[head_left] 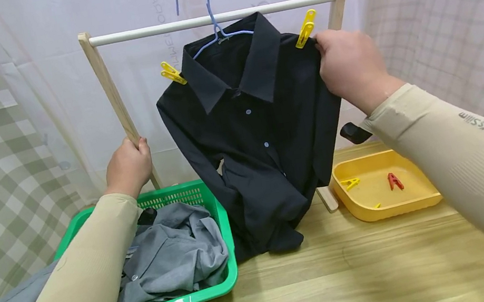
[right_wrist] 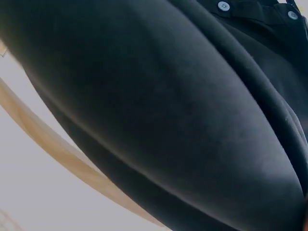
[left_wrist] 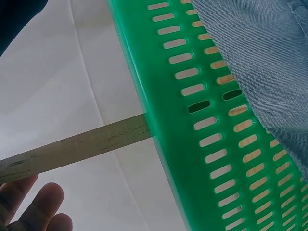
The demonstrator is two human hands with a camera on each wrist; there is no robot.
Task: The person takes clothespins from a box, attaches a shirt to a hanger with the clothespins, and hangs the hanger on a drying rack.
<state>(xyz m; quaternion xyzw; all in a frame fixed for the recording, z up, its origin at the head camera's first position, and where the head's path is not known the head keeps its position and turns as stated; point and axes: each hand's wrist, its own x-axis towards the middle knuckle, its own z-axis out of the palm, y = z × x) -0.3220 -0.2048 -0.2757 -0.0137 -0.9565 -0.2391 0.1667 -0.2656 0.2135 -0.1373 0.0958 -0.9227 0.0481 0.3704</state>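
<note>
A black button-up shirt [head_left: 257, 127] is on a blue wire hanger [head_left: 209, 4], whose hook arches above the white rod [head_left: 145, 32] of a small rack. Yellow clothespins [head_left: 305, 28] clip both its shoulders. My right hand [head_left: 350, 66] pinches the shirt's shoulder at the right, just beyond one clothespin. At the left, my left hand [head_left: 128, 164] grips the rack's wooden post [head_left: 108, 88]. The left wrist view shows its fingertips [left_wrist: 48, 202] beside that post. Black cloth fills most of the right wrist view, and the right hand's fingers are largely hidden there.
A green basket [head_left: 230, 260] holding a crumpled grey shirt [head_left: 172, 253] stands under my left arm, one part of the shirt hanging over the side. On the wooden table [head_left: 339, 273], a yellow tray [head_left: 391, 211] at the right contains a red clothespin [head_left: 394, 181] and yellow ones.
</note>
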